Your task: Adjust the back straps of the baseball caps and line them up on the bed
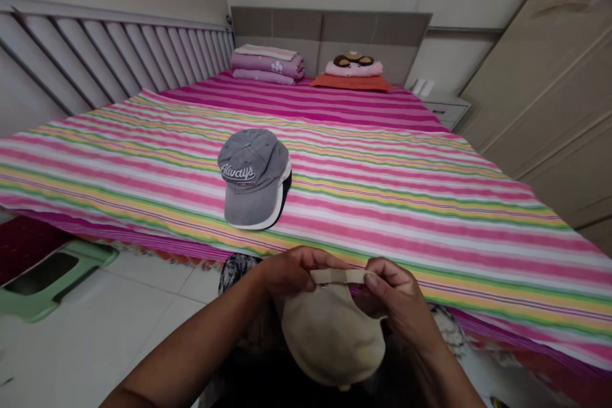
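A beige baseball cap [335,335] is held low over my lap at the bed's near edge, its back strap [340,276] turned up toward the bed. My left hand [299,271] grips the left end of the strap between thumb and fingers. On the other end, my right hand [393,290] pinches the strap with thumb and fingertips. Ahead and to the left, a grey cap [253,159] with white "Always" lettering lies on the bed, stacked over a white cap [276,207] and a dark one [287,186].
A striped sheet [406,204] covers the bed. Folded purple quilts [265,68] and a pink folded item [354,68] on orange cloth sit by the headboard [306,32]. A green stool [52,277] stands on the floor at left; a nightstand [447,109] is at right.
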The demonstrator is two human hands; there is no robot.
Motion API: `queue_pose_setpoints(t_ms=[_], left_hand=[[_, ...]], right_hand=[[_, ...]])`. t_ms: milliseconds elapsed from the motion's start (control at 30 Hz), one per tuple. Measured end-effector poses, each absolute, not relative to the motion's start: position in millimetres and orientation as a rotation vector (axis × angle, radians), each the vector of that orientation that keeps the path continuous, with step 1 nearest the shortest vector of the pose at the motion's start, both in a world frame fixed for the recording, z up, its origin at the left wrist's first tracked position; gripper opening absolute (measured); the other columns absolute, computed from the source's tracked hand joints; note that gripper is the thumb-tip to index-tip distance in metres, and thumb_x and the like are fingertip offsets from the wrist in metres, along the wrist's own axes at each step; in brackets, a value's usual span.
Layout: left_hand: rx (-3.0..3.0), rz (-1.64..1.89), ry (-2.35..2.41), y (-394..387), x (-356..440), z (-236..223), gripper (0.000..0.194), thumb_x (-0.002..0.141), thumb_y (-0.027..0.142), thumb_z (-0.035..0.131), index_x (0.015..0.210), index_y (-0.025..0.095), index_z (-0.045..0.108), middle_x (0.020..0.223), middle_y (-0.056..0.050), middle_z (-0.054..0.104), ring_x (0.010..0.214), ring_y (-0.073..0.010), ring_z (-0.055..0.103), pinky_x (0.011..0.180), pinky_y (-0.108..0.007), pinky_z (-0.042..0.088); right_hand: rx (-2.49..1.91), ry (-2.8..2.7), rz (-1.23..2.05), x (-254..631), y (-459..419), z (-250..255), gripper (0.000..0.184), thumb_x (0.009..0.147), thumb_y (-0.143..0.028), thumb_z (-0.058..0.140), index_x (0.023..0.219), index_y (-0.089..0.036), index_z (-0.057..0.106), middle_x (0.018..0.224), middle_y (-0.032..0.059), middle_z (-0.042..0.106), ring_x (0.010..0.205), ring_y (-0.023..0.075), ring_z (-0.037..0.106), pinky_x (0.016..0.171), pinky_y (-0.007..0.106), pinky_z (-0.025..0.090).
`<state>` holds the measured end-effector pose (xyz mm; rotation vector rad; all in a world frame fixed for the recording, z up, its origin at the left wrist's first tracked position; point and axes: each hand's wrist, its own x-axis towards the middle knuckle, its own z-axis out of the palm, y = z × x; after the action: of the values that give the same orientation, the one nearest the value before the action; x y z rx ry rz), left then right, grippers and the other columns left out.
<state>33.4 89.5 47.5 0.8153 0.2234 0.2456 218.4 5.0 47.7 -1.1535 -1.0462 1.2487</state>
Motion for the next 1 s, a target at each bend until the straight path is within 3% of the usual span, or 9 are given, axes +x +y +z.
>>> queue_pose_setpoints(t_ms=[167, 367, 633, 767, 1000], left_hand=[[0.648, 0.244, 0.226, 91.5, 45.1, 34.3, 0.055, 0.053, 0.006, 0.058, 0.107, 0.006, 0.06, 0.1, -0.012, 0.066, 0.089, -0.0195, 0.061, 0.079, -0.027, 0.042], [0.598, 0.236, 0.335, 89.7, 46.5, 24.5, 0.025, 0.062, 0.016, 0.063, 0.085, 0.006, 0.069, 0.073, -0.009, 0.069, 0.062, -0.0139, 0.061, 0.062, -0.023, 0.044], [0.658, 0.267, 0.432, 83.4, 46.7, 26.0, 0.03, 0.051, 0.021, 0.077, 0.076, 0.008, 0.068, 0.065, -0.004, 0.066, 0.052, -0.0081, 0.056, 0.051, -0.017, 0.04], [0.666, 0.322, 0.464, 80.7, 45.2, 25.2, 0.038, 0.041, 0.021, 0.081, 0.075, 0.01, 0.069, 0.065, -0.003, 0.066, 0.056, -0.009, 0.057, 0.054, -0.018, 0.042], [0.678, 0.375, 0.503, 78.1, 44.1, 30.1, 0.027, 0.047, 0.02, 0.079, 0.071, 0.011, 0.069, 0.064, -0.004, 0.067, 0.052, -0.0097, 0.058, 0.051, -0.018, 0.043]], right_hand=[[-1.057, -0.897, 1.267, 223.2, 9.2, 39.4, 0.023, 0.068, -0.034, 0.066, 0.058, -0.017, 0.054, 0.053, -0.0028, 0.049, 0.047, 0.0093, 0.043, 0.045, 0.02, 0.032], [-1.013, -0.866, 1.261, 218.1, 12.4, 32.5, 0.021, 0.067, -0.033, 0.067, 0.057, -0.018, 0.056, 0.054, -0.0028, 0.049, 0.051, 0.0102, 0.044, 0.048, 0.021, 0.033], [-1.054, -0.877, 1.236, 214.9, 9.4, 27.8, 0.022, 0.069, -0.035, 0.066, 0.059, -0.018, 0.055, 0.05, -0.0048, 0.045, 0.04, 0.007, 0.035, 0.039, 0.021, 0.024], [-1.02, -0.908, 1.264, 214.9, 8.7, 24.9, 0.021, 0.07, -0.033, 0.065, 0.059, -0.018, 0.055, 0.053, -0.0046, 0.044, 0.044, 0.0074, 0.037, 0.042, 0.021, 0.026], [-1.104, -0.97, 1.288, 213.5, 8.8, 25.2, 0.025, 0.069, -0.035, 0.065, 0.057, -0.017, 0.052, 0.055, -0.0041, 0.042, 0.049, 0.0088, 0.036, 0.045, 0.022, 0.028]])
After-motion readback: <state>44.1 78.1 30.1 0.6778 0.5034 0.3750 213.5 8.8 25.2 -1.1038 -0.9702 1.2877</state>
